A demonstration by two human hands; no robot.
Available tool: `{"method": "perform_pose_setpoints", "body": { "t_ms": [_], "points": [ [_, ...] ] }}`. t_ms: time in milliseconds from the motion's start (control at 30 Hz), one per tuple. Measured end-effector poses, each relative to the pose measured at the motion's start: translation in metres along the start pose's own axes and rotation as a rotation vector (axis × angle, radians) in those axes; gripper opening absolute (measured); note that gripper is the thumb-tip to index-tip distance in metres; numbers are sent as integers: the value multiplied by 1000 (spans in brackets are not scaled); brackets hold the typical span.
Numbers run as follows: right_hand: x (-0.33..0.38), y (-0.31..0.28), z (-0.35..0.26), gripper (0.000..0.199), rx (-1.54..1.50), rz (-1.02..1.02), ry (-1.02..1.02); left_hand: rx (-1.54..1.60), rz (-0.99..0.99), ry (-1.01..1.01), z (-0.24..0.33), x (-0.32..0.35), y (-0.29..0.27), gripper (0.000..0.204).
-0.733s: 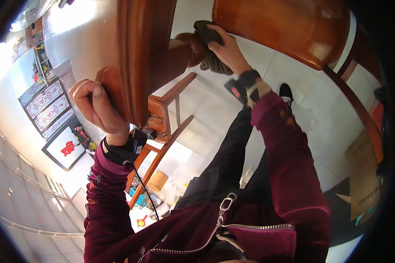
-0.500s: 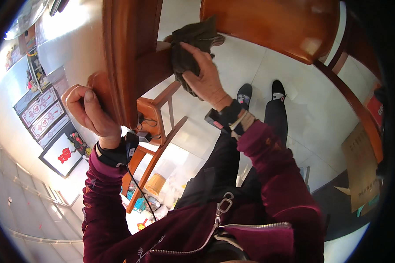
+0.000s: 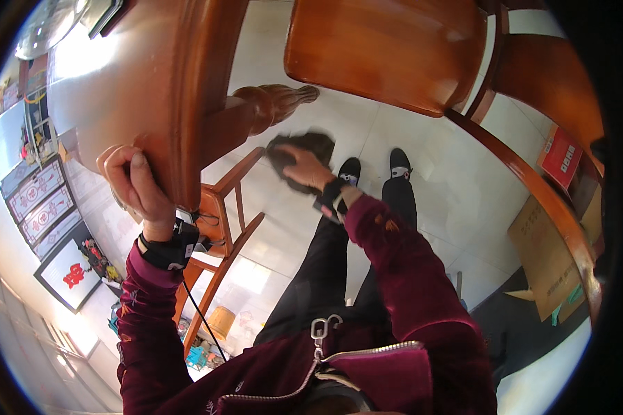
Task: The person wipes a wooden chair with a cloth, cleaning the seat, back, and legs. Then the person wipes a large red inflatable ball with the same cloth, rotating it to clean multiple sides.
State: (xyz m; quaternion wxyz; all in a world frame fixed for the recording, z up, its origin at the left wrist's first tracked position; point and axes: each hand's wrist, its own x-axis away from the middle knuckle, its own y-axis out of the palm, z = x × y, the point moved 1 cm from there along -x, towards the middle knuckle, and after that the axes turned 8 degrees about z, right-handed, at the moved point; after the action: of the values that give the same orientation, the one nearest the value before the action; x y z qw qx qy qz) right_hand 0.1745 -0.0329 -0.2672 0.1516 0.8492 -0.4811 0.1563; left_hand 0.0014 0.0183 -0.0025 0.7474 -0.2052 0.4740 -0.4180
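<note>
A dark olive-brown cloth (image 3: 311, 146), blurred by motion, is bunched under my right hand (image 3: 304, 168). The hand holds it in the air above the floor, to the right of the wooden table and apart from its carved leg (image 3: 273, 104). At the table's near corner my left hand (image 3: 142, 183) is closed on the edge of the reddish-brown table (image 3: 166, 90), its fingers curled and the thumb lying against the wood. Part of that grip is hidden. Dark bands with small devices circle both wrists, and a thin cable runs from the left one.
A wooden chair seat (image 3: 387, 52) stands ahead, with a curved wooden rail (image 3: 533, 180) at right. Below the table corner is a wooden stool (image 3: 214, 221). Cardboard (image 3: 550, 256) and a red box (image 3: 561, 155) lie at right. My shoes (image 3: 399, 162) stand on pale tiles.
My right hand has drawn the cloth away from the table leg, down and toward me, uncovering the carved part. My left hand stays at the table corner. The view has shifted somewhat.
</note>
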Motion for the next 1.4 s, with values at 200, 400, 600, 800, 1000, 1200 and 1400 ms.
{"method": "perform_pose_setpoints", "body": {
  "t_ms": [200,400,600,800,1000,1200,1400],
  "points": [
    [15,-38,-50,50,-334,225,126,10,0,-15,4,1,-2,5],
    [-59,-158,-113,60,525,732,-572,35,45,14,6,-5,0,3],
    [-113,-141,-74,65,1011,602,-381,10,64,60,5,-4,-5,8],
    [-79,-118,-49,64,1209,173,-574,-27,33,57,5,-3,-7,10],
    [-69,-213,-50,64,1111,408,-403,-17,-10,54,3,-1,-7,10],
    [-53,-294,-40,65,931,1045,-112,-25,13,56,0,2,-5,9],
    [-11,-230,6,68,1016,1149,-157,5,37,48,-1,2,-4,7]
  ]
}}
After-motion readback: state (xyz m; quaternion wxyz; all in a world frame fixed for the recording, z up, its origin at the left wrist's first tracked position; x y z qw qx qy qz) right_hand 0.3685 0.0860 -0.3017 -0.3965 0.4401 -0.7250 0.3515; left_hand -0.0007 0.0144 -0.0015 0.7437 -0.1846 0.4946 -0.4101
